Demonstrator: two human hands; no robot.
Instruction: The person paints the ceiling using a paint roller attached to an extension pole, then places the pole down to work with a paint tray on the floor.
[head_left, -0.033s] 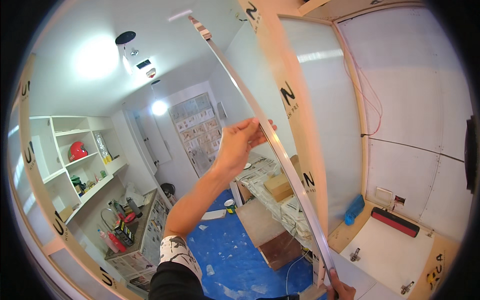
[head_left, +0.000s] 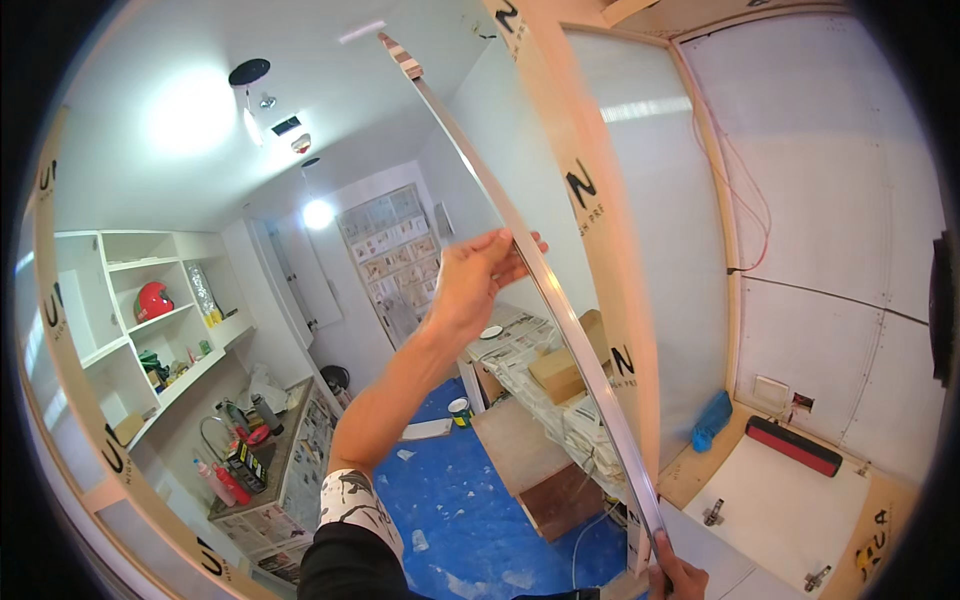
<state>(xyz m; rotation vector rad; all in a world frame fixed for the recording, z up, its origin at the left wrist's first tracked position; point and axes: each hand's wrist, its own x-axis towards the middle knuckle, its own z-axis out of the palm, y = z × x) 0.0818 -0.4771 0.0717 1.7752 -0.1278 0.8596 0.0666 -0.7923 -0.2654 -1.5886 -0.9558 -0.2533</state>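
A long, thin silvery metal strip (head_left: 565, 315) slants from upper left down to the lower right; the fisheye view bends it. Its top end has a brown and cream striped piece (head_left: 401, 58). My left hand (head_left: 483, 270) pinches the strip near its middle, thumb on the near side and fingers behind it. At the strip's lower end, my right hand (head_left: 680, 575) is closed around it, partly cut off by the picture's lower edge. Just right of the strip stands a pale wooden frame post (head_left: 600, 230) with dark printing; I cannot tell whether they touch.
Blue sheeting (head_left: 440, 510) covers the floor below. Boards (head_left: 520, 455) lean by a paper-covered bench (head_left: 510, 340) holding a cardboard box (head_left: 560, 372). At left are white shelves (head_left: 160, 310) and a cluttered counter (head_left: 290, 420). A white hinged panel (head_left: 790, 520) lies at right.
The wooden post appears slightly farther right in view. My hands have shifted very slightly, still gripping the strip.
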